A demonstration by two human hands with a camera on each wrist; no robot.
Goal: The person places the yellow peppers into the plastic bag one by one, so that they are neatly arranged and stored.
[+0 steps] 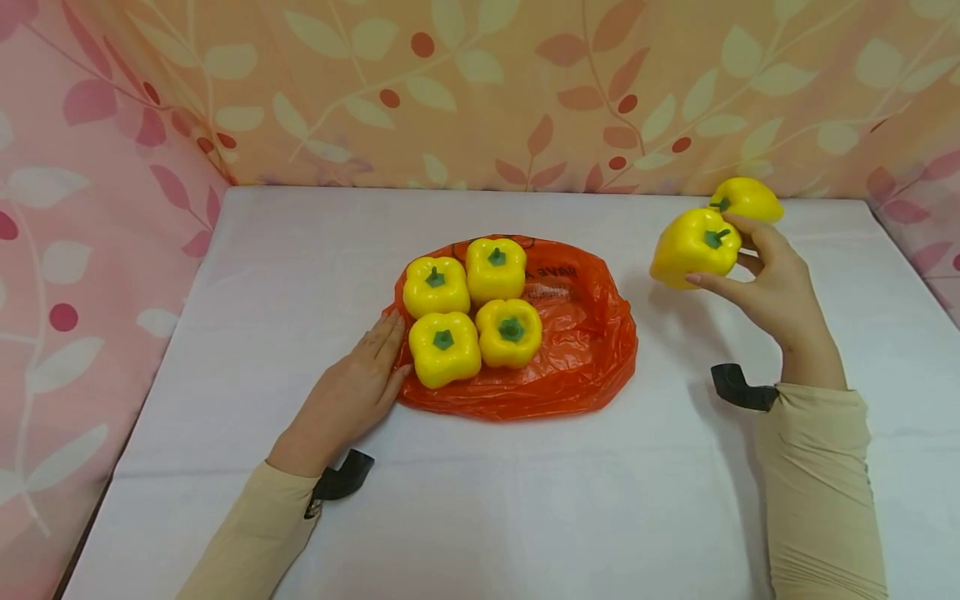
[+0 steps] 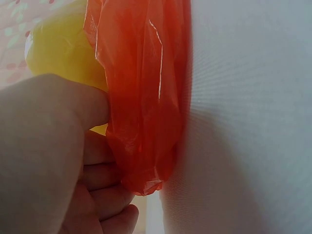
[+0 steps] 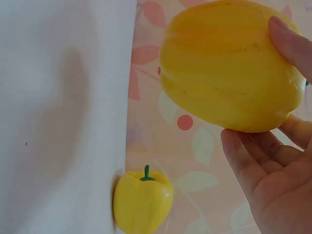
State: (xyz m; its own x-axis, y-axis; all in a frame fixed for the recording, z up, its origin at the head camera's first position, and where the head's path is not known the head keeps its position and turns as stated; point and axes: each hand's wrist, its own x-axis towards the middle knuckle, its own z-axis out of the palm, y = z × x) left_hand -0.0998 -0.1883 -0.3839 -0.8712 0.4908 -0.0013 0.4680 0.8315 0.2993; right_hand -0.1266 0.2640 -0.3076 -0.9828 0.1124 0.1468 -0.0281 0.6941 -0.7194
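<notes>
My right hand [image 1: 776,287] holds a yellow bell pepper [image 1: 693,250] raised above the right side of the table, thumb on one side and fingers on the other. Close behind it a second yellow bell pepper [image 1: 753,198] lies near the table's back edge, and it also shows low in the right wrist view [image 3: 143,201]. A red plastic bag [image 1: 581,354] lies mid-table with its sides spread. Several yellow peppers [image 1: 444,350] stand stem up in its left half. My left hand [image 1: 348,396] rests against the bag's left edge, fingers extended; the bag partly hides its fingertips in the left wrist view.
A white cloth [image 1: 525,500] covers the table. Leaf-patterned fabric [image 1: 480,92] rises along the back and both sides. On each wrist sits a black curved piece, one by the left sleeve [image 1: 247,525] and one by the right sleeve [image 1: 817,483].
</notes>
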